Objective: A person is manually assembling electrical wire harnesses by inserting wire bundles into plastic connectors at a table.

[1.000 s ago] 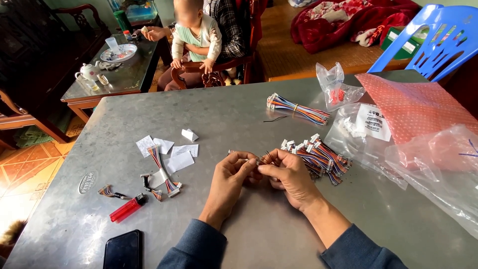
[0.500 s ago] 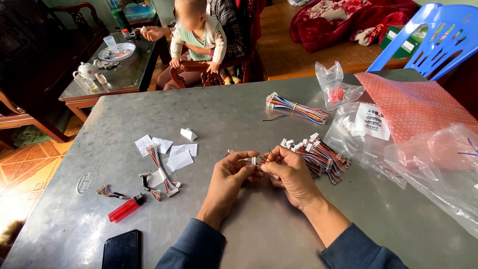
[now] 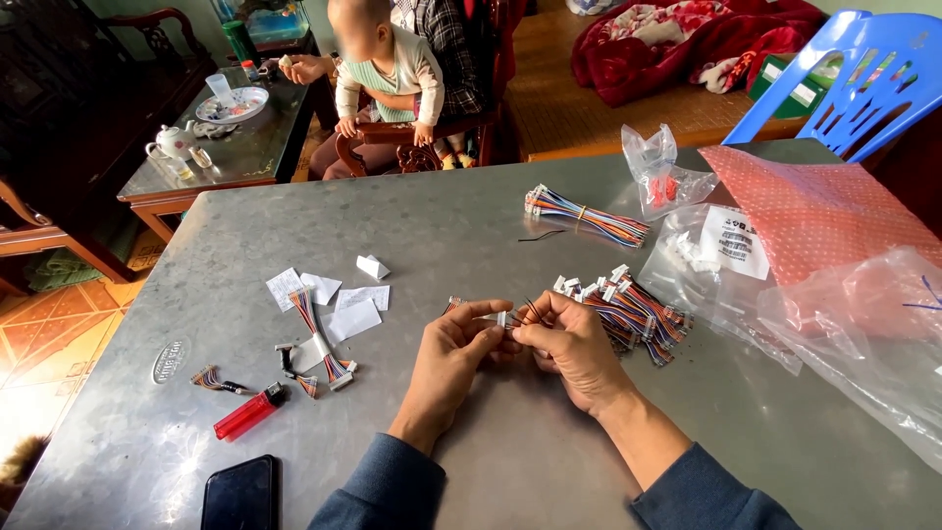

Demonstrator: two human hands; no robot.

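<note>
My left hand and my right hand meet over the middle of the grey metal table. Between their fingertips they pinch a small cable with a white connector and coloured wires. Just right of my right hand lies a heap of similar multicoloured cables with white plugs. A tied bundle of cables lies farther back.
Paper slips and a few cables lie to the left, with a red lighter and a black phone near the front edge. Plastic bags and a pink sheet cover the right. A seated person holding a child is behind the table.
Both hands stay together at the same spot, with only small finger movements on the connector. The child behind the table has shifted slightly.
</note>
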